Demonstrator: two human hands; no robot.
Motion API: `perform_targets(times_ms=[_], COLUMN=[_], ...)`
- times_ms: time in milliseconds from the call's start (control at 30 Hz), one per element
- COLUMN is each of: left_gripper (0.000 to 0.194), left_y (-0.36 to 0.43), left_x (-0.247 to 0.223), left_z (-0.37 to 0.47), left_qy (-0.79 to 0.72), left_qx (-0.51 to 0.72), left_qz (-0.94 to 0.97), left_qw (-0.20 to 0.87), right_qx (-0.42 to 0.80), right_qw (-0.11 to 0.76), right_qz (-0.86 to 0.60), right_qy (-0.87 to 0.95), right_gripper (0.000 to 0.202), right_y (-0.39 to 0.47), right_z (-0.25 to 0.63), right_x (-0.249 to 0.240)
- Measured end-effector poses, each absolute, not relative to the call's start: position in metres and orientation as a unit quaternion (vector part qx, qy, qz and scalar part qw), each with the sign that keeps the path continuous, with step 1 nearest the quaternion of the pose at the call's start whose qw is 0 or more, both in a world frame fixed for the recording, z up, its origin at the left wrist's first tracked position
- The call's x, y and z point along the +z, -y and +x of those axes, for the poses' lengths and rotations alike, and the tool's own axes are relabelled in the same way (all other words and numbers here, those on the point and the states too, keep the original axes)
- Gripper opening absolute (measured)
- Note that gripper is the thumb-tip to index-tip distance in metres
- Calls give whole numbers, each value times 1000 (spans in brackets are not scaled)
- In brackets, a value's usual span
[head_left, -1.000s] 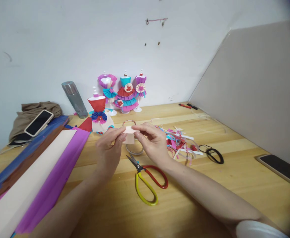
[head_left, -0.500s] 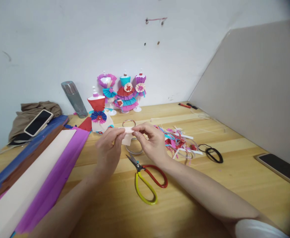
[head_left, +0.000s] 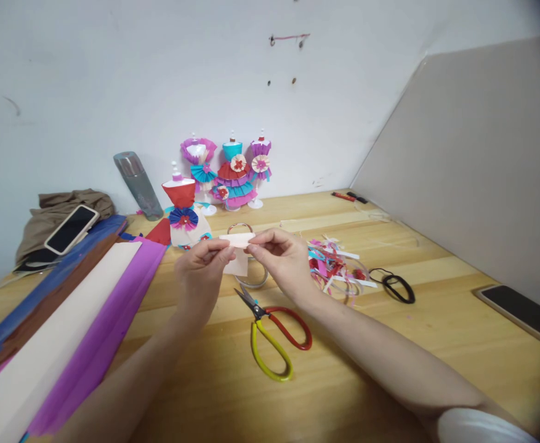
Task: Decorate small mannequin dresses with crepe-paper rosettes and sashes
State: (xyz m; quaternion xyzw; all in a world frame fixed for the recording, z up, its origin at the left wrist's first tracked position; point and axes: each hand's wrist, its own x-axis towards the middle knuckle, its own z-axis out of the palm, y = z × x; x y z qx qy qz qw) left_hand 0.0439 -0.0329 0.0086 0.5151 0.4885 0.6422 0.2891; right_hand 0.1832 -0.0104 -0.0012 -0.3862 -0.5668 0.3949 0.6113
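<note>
Between both hands, over the middle of the table, is a small cream paper piece [head_left: 237,263] with its upper edge folded over. My left hand [head_left: 201,271] pinches the left end of the fold between thumb and fingers. At the other end, my right hand [head_left: 284,261] pinches the fold in the same way. Scissors [head_left: 259,314] with one red and one yellow handle lie just below the hands, blades slightly apart. Behind the paper, a roll of clear tape or similar ring [head_left: 253,282] is partly hidden.
Mini dress forms in crepe-paper dresses [head_left: 235,175] stand at the back, a red-topped one [head_left: 180,197] nearer. Crepe sheets [head_left: 66,320], a phone [head_left: 72,229] and a leaning bottle [head_left: 139,187] are left. Paper scraps [head_left: 334,261], a black cord [head_left: 398,288] and another phone [head_left: 523,314] are right.
My hands have moved slightly apart, the left one a little to the left. More of the cream paper and its folded upper edge now shows between them.
</note>
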Motion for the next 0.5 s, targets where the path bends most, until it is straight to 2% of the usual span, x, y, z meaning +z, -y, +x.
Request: perform_targets(times_ms=[233, 500], left_gripper=[9, 9], left_y=[35, 36], left_x=[13, 15], left_z=[45, 46], left_qy=[-466, -474], left_qx=[653, 645], left_qz=[488, 484], left_qw=[343, 354], right_qx=[434, 451], right_qw=[611, 607], right_qz=[-374, -374], right_qy=[547, 536], right_gripper=[12, 13], right_y=[14, 14], right_z=[183, 183], right_x=[5, 7])
